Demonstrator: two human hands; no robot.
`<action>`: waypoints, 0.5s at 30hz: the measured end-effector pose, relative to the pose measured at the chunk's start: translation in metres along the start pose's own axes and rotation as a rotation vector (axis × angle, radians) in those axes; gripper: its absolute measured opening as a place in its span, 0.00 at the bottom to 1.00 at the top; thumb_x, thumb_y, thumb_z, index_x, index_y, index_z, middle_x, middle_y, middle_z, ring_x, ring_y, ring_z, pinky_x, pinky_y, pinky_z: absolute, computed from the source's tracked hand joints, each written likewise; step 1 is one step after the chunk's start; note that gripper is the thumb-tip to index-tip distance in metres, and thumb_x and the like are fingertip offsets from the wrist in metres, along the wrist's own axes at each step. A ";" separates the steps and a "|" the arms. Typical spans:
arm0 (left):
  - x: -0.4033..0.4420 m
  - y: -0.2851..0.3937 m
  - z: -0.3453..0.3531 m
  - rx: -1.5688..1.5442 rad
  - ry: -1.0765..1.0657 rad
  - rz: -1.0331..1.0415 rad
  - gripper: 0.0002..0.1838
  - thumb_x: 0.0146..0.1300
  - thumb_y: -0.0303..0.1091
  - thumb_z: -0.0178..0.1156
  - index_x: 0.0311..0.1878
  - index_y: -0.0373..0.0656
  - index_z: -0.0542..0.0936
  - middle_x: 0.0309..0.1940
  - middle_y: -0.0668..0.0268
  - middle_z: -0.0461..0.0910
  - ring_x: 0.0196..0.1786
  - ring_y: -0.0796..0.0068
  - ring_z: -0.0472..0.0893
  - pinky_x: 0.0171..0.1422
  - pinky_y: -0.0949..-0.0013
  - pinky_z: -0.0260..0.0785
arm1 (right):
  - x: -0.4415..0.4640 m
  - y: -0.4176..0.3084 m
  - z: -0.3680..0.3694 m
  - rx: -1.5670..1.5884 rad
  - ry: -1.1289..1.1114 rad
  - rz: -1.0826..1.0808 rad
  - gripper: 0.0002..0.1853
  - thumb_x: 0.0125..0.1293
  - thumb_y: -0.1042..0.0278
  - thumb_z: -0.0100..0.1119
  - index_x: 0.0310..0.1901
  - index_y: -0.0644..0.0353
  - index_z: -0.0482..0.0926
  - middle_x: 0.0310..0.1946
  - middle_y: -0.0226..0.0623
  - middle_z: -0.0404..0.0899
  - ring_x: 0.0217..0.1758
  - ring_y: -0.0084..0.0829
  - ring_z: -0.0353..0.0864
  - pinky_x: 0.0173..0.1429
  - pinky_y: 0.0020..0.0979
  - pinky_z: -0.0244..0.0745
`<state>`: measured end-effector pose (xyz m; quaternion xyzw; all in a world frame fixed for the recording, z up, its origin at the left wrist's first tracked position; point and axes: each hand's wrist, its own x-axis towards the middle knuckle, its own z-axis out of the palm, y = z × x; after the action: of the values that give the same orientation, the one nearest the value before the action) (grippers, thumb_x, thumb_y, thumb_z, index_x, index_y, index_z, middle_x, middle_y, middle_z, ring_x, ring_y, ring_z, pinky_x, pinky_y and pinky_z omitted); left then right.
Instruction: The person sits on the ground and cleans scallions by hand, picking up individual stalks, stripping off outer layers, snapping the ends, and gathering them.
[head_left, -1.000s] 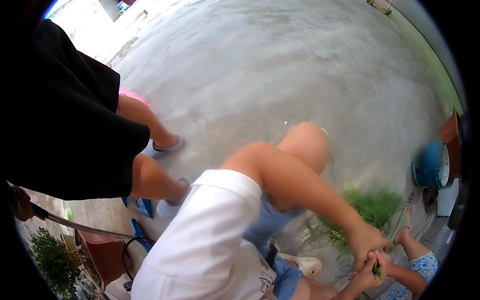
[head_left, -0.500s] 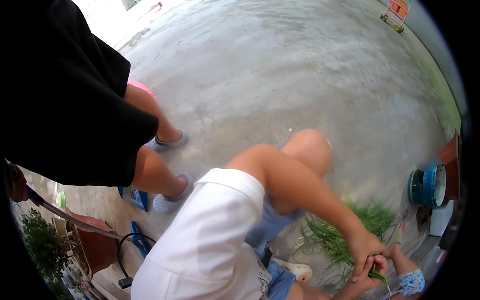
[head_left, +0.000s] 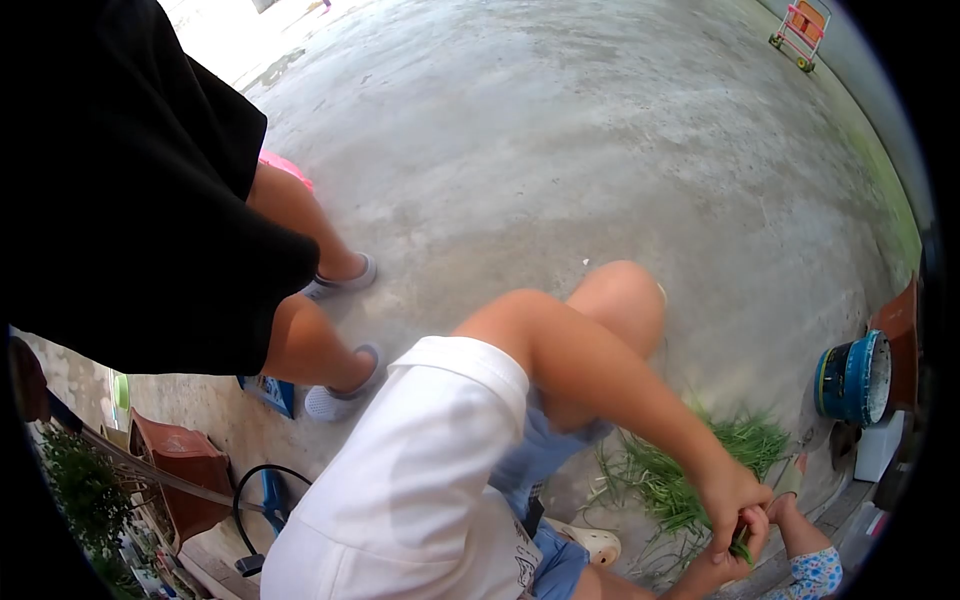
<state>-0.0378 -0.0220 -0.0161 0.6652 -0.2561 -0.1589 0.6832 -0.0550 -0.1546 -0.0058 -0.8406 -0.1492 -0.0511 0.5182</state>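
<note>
My left hand [head_left: 732, 500] reaches over from the white sleeve, its fingers closed and meeting those of my right hand [head_left: 722, 565]. Both are pinched round a small bunch of green leaf blades [head_left: 740, 548]; the fingers partly hide it. Just beyond my hands, a loose pile of long, thin green leaf blades [head_left: 690, 470], chive-like, lies on the concrete. Close to my fingertips is another person's small bare limb [head_left: 790, 525] with floral fabric [head_left: 815, 572].
A person in black shorts [head_left: 170, 230] stands at left, a hand on a long pole. Brown planters [head_left: 180, 470] stand lower left. At right are a blue paint bucket [head_left: 850, 378] and a white container [head_left: 880, 445]. A toy stroller [head_left: 802, 30] stands by the far wall.
My fingers have shifted slightly around the green blades, and less of the bunch shows. The small limb beside them has moved slightly. The standing person has barely moved.
</note>
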 end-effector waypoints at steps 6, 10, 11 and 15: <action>-0.014 0.015 -0.004 -0.130 -0.005 -0.079 0.54 0.41 0.60 0.60 0.53 0.20 0.47 0.35 0.50 0.72 0.38 0.60 0.74 0.42 0.71 0.66 | -0.003 0.008 -0.007 -0.036 -0.037 0.036 0.05 0.52 0.78 0.49 0.33 0.64 0.69 0.24 0.27 0.66 0.26 0.19 0.64 0.29 0.17 0.57; -0.017 0.023 -0.007 -0.118 0.024 -0.126 0.54 0.43 0.61 0.57 0.54 0.20 0.44 0.36 0.46 0.72 0.41 0.59 0.74 0.42 0.70 0.66 | -0.003 -0.008 0.002 -0.070 0.025 0.057 0.05 0.51 0.77 0.50 0.32 0.64 0.70 0.21 0.26 0.65 0.23 0.17 0.63 0.26 0.16 0.55; -0.017 0.022 -0.007 -0.143 0.035 -0.127 0.55 0.43 0.62 0.57 0.55 0.20 0.45 0.36 0.46 0.72 0.42 0.58 0.74 0.43 0.70 0.66 | -0.003 -0.007 0.001 -0.071 0.027 0.059 0.05 0.51 0.77 0.50 0.32 0.64 0.70 0.21 0.26 0.65 0.23 0.17 0.63 0.26 0.16 0.55; -0.008 0.013 -0.004 -0.114 0.036 -0.147 0.57 0.39 0.60 0.62 0.56 0.24 0.43 0.32 0.50 0.75 0.39 0.61 0.76 0.42 0.72 0.67 | 0.008 0.019 -0.008 0.128 -0.012 0.135 0.05 0.50 0.78 0.52 0.32 0.64 0.72 0.22 0.27 0.68 0.24 0.17 0.65 0.27 0.16 0.58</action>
<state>-0.0437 -0.0134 -0.0047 0.6450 -0.1850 -0.2108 0.7109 -0.0412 -0.1680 -0.0166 -0.8143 -0.0982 -0.0013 0.5720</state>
